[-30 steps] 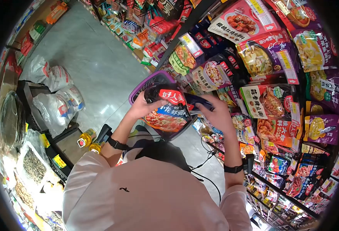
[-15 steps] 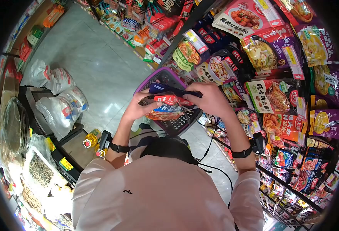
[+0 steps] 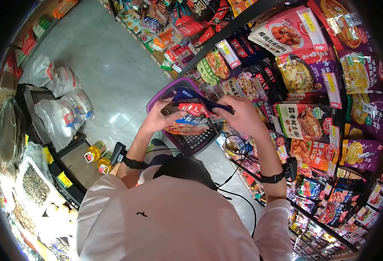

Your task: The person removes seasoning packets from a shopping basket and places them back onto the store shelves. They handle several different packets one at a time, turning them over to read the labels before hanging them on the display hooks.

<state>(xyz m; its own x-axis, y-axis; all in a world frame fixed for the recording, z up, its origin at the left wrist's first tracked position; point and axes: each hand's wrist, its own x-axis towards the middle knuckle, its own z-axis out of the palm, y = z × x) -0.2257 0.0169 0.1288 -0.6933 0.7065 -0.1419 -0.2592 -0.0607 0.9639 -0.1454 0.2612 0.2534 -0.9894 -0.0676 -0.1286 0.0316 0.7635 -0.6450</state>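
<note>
Between my two hands, a dark food packet with a red label (image 3: 190,108) is held above a purple basket (image 3: 153,99) with a perforated dark inside. My left hand (image 3: 161,116) is closed around the packet's left side, thumb on top. On the other side my right hand (image 3: 238,114) pinches a dark blue packet (image 3: 204,101), whose long upper part lies behind the red-labelled one. How far the two packets are joined or overlap I cannot tell.
Hanging shelves of food packets (image 3: 308,122) with price tags line the right side. At the left stand wrapped white bags (image 3: 63,114) and yellow oil bottles (image 3: 95,152). Black cables (image 3: 239,198) hang beside my right arm. Grey tiled floor (image 3: 109,56) lies ahead.
The blue packet now slants more, its left part showing further above the red-labelled packet. My right hand has moved slightly right and down. The whole view has shifted a little.
</note>
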